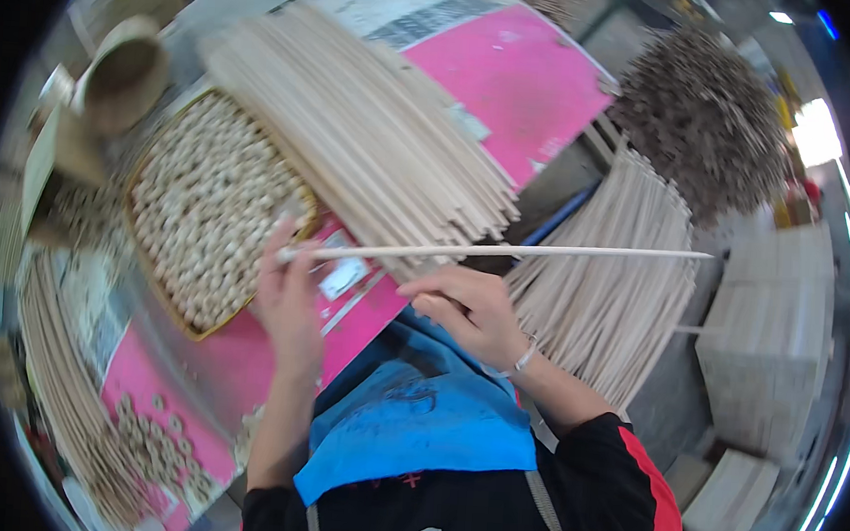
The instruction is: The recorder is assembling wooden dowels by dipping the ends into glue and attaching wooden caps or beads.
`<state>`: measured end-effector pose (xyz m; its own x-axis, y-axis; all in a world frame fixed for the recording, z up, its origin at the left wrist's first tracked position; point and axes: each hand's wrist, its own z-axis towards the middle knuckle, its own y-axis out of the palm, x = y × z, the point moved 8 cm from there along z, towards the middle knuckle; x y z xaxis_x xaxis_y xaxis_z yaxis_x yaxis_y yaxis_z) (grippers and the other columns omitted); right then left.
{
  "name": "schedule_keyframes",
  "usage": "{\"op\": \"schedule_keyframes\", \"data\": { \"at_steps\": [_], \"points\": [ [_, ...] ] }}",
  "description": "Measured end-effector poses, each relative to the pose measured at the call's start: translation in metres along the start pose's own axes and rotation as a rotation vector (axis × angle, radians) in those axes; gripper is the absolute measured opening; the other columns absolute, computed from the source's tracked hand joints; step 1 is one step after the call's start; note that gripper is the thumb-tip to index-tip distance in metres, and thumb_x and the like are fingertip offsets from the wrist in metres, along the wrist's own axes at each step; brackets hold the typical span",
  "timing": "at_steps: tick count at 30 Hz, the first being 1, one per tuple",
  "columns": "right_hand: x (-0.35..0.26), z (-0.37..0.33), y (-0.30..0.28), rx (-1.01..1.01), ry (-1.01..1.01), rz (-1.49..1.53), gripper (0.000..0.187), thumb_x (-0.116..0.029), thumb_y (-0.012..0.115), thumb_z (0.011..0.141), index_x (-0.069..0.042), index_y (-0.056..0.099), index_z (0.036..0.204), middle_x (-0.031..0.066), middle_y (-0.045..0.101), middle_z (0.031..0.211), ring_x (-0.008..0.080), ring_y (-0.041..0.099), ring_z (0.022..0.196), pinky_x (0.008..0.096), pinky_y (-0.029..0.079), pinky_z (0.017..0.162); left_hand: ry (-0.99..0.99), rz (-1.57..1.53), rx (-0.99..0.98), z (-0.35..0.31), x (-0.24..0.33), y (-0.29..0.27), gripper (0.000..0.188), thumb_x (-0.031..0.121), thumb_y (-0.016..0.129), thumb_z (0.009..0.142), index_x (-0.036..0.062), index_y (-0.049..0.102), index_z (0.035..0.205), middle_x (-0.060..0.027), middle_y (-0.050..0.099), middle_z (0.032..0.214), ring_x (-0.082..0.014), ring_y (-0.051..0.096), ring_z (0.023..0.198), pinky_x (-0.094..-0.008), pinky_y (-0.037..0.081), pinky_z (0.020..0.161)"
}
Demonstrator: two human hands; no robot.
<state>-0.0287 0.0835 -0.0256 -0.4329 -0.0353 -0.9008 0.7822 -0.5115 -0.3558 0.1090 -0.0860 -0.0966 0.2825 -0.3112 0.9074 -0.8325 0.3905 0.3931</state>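
My left hand pinches the near end of a long thin wooden stick, which runs level to the right. A small pale bead sits at that end of the stick by my fingertips. My right hand grips the same stick further along, fingers curled under it. Both hands hover above a pink table, just right of a shallow basket full of small wooden beads.
A big heap of wooden sticks lies across the table behind my hands. Another bundle leans at the right, a third at the left edge. Loose beads lie on the pink surface. Pale boxes stand at the right.
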Motion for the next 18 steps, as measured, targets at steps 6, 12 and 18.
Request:
{"op": "schedule_keyframes", "data": {
  "at_steps": [6,12,18],
  "points": [
    [0.035,-0.067,-0.124,0.109,0.008,-0.811,0.043,-0.031,0.077,0.08,-0.01,0.067,0.116,0.0083,0.068,0.098,0.0291,0.064,0.095,0.04,0.049,0.084,0.06,0.037,-0.156,0.03,0.034,0.001,0.043,0.003,0.053,0.101,0.0008,0.046,0.143,-0.0088,0.062,0.103,-0.0151,0.063,0.096,-0.032,0.058,0.087],
    [0.089,-0.12,-0.106,0.112,0.13,-0.509,0.017,-0.021,0.067,0.092,-0.01,0.072,0.104,0.0081,0.067,0.083,0.0272,0.067,0.077,0.0377,0.052,0.065,0.114,0.22,-0.152,0.049,0.043,-0.008,0.029,0.015,0.048,0.106,-0.0004,0.053,0.129,-0.0071,0.061,0.094,-0.014,0.061,0.089,-0.0286,0.055,0.081],
    [0.118,-0.158,-0.082,0.05,0.332,-0.056,0.022,-0.027,0.06,0.098,-0.009,0.071,0.104,0.0093,0.07,0.082,0.0264,0.069,0.075,0.0369,0.052,0.065,0.144,0.309,-0.395,0.079,0.058,0.054,0.018,0.015,0.049,0.105,0.0027,0.058,0.115,-0.0047,0.06,0.091,-0.0122,0.061,0.083,-0.0253,0.054,0.073]
  ]
}}
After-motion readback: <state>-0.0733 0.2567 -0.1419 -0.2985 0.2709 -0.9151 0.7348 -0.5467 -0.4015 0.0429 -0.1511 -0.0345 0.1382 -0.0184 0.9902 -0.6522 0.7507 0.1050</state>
